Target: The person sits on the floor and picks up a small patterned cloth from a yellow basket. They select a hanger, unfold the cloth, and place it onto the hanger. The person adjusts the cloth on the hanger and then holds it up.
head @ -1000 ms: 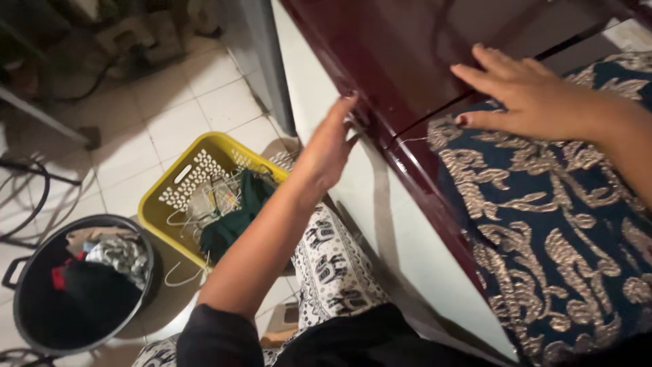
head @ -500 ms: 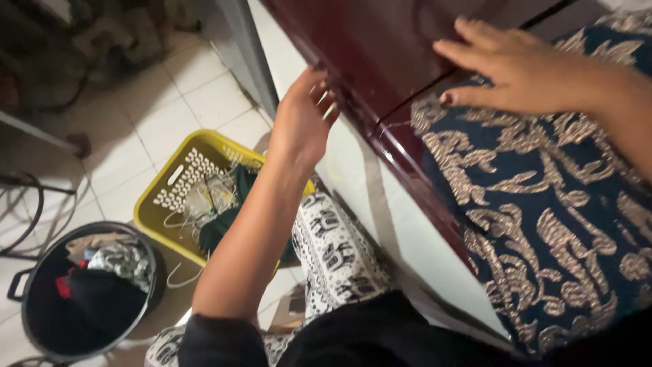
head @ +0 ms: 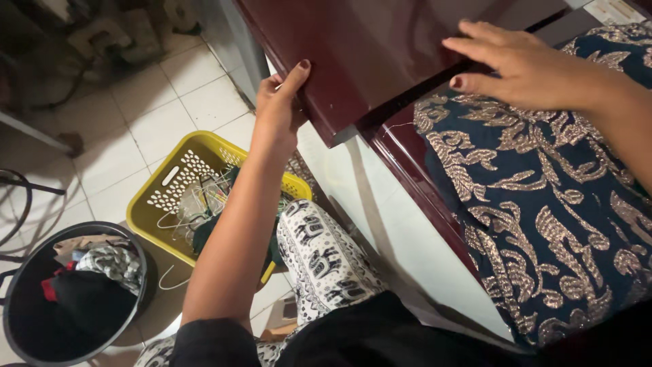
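Lid (head: pixel 380 61): dark maroon panel, now raised clear of the base rim, where earlier it sat closer.
Left hand (head: pixel 280 102): gripping lid's left edge.
Right hand (head: pixel 523 64): fingers spread, pressing lid's lower edge.
Cloth (head: pixel 543 204): navy-gold, lying below lid.

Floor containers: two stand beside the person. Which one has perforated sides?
The yellow basket, rectangular, with rows of holes. The black bucket beside it is round with solid walls.
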